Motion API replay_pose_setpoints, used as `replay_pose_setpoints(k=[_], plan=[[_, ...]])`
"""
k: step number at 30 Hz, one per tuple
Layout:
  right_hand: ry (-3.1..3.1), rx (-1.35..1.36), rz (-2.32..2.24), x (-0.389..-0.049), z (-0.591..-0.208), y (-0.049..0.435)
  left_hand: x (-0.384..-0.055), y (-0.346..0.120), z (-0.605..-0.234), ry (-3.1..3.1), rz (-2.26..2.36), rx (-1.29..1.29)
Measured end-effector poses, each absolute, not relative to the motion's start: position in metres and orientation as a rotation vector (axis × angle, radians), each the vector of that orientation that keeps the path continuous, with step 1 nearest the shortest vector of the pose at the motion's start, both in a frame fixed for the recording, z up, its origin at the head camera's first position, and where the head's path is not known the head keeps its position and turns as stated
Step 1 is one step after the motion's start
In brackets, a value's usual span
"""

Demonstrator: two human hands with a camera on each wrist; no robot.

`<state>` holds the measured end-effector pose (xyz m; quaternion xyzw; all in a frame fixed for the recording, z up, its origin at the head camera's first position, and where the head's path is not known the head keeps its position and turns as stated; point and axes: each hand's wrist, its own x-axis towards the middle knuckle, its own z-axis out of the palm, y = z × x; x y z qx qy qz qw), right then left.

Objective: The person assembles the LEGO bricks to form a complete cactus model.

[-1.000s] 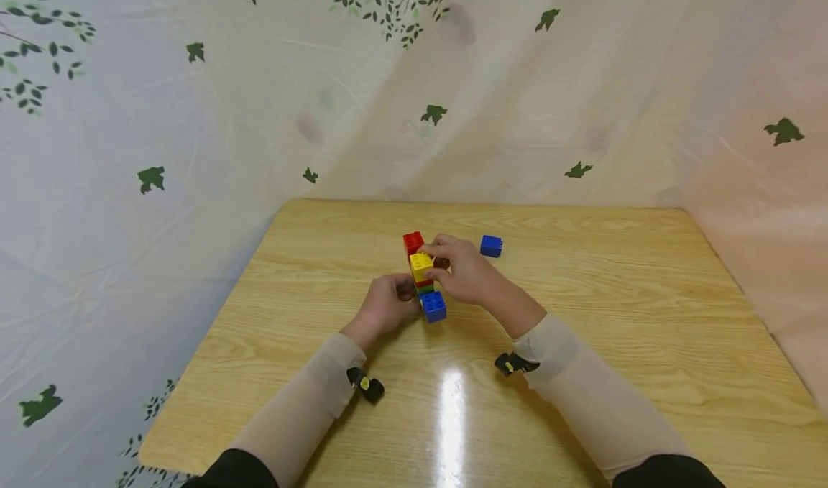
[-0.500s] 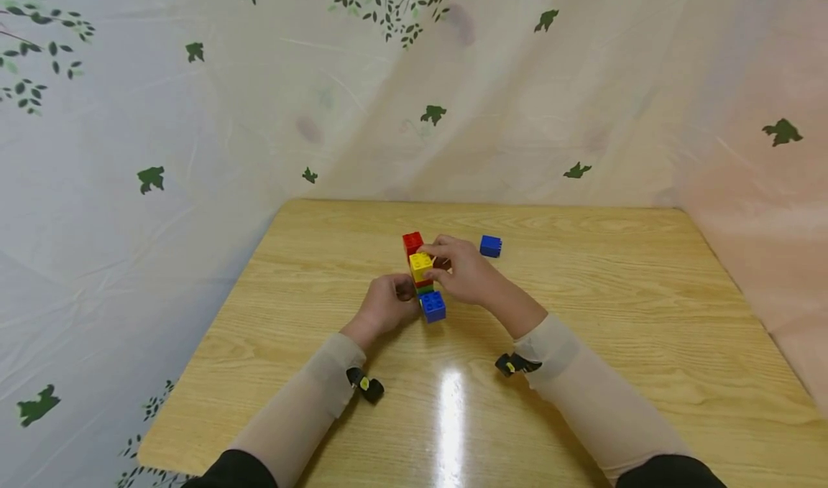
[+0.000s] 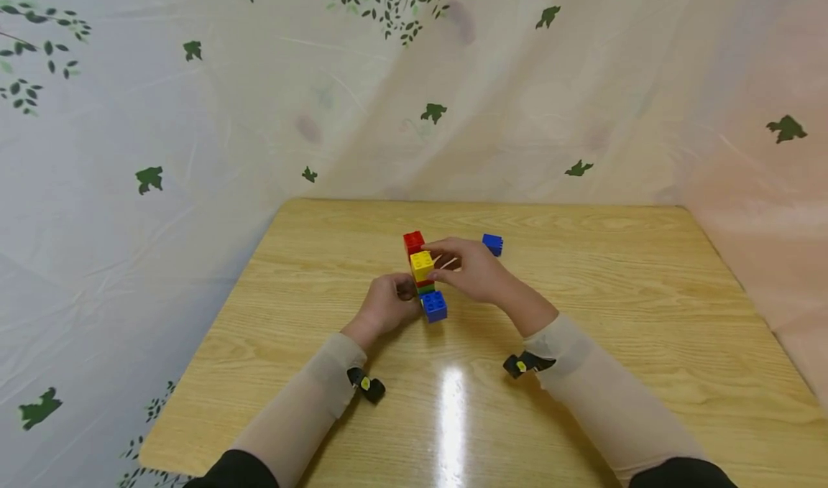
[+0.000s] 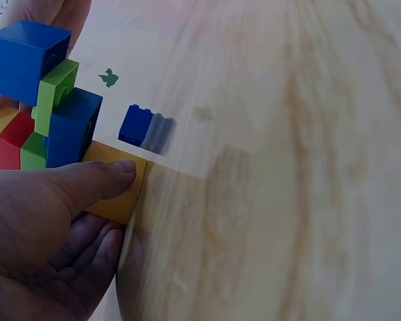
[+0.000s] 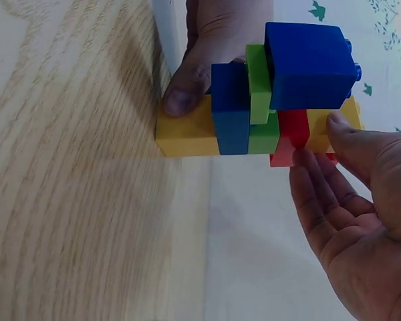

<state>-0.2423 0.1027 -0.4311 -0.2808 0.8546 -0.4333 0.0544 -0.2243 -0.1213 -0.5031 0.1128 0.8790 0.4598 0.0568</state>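
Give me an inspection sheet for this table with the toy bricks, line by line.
Surface: wooden table, glare patch near the front edge.
Job's things: brick stack of yellow, red, green and blue bricks, standing on the table.
Clutter: loose blue brick behind the right hand; red brick behind the stack.
Grippers: left hand pinches the stack's yellow base; right hand touches the top yellow brick with straight fingers.
Cables: nothing seen.
Surroundings: leaf-print cloth behind and beside the table.
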Motion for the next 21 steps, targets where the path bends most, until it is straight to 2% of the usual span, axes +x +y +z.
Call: replay_pose_setpoints(k=[21], plan=[[2.770, -0.535, -1.254, -0.288, -0.459, 0.175, -0.224, -0.122, -0.507, 2.661, 1.401, 0.352]])
